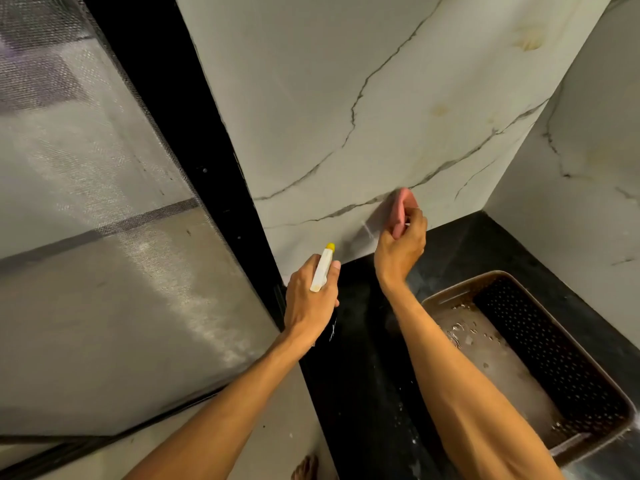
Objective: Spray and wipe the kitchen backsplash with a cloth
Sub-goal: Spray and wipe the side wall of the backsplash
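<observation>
— Where's the cloth [402,210]?

— Low on the marble backsplash [346,109], over a grey vein, a little above the black worktop [360,358]. It's pink and bunched, with one side against the wall. Its long axis runs nearly straight up the wall, leaning slightly left at the top.

— And the hands?

— The right hand [401,249] has its fingers curled around the lower part of the cloth, pinching it against the thumb. The left hand [310,301] grips the neck of the spray bottle [322,268], to the left of the cloth and nearer the person.

— Which way does the bottle point?

— Its white head runs away from the hand toward the backsplash, and the yellow nozzle tip aims at the wall's lower edge. The dark body below the hand barely shows against the worktop.

— Anything else nearby?

— A brown perforated basket [457,287] sits on the worktop at the right, and a mesh window screen [86,202] fills the left.
</observation>
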